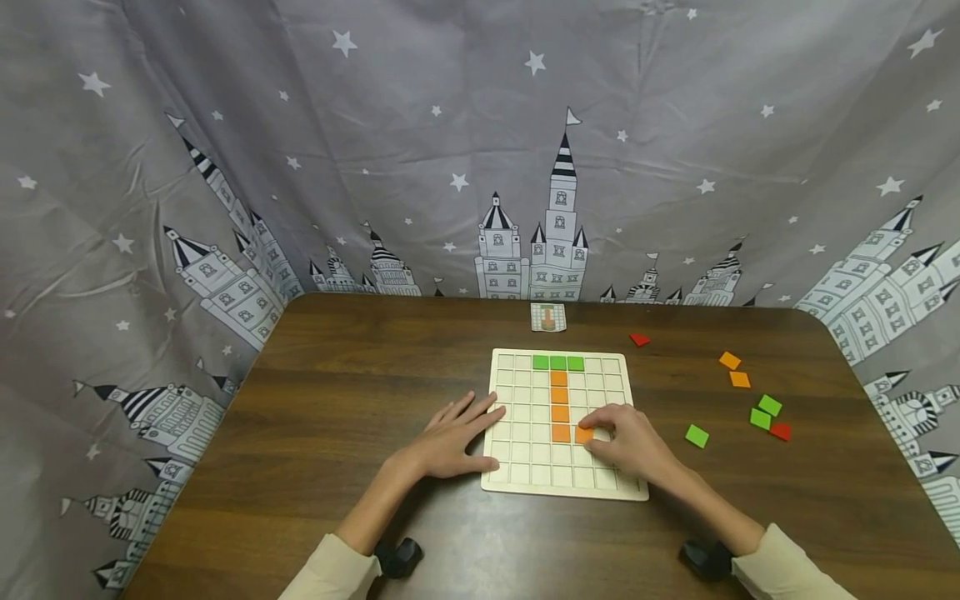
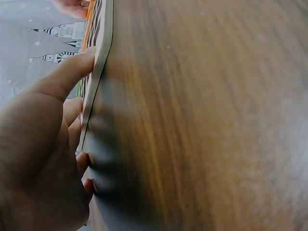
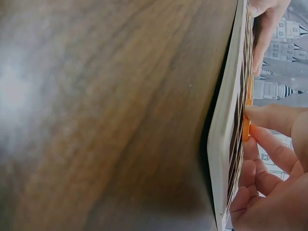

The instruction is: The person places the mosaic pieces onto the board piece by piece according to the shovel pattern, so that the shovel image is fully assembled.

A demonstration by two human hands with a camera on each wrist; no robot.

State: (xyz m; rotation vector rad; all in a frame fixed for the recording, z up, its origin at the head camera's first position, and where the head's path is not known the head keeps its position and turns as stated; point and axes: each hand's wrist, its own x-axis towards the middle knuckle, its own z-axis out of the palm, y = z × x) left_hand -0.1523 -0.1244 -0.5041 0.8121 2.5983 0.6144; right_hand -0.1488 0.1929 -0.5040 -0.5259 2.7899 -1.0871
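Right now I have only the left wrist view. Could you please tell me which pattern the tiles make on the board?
Observer: A T shape: three green tiles in a row at the far side of the board, with four orange tiles running nearer from the middle one.
Operator: Thank you. And where exactly is the right hand working?
Observer: The right hand pinches a fifth orange tile just right of the column's nearest tile.
Operator: Are any pieces lying off the board?
Observer: Yes, seven loose pieces on the table's right half: three green, two orange, two red.
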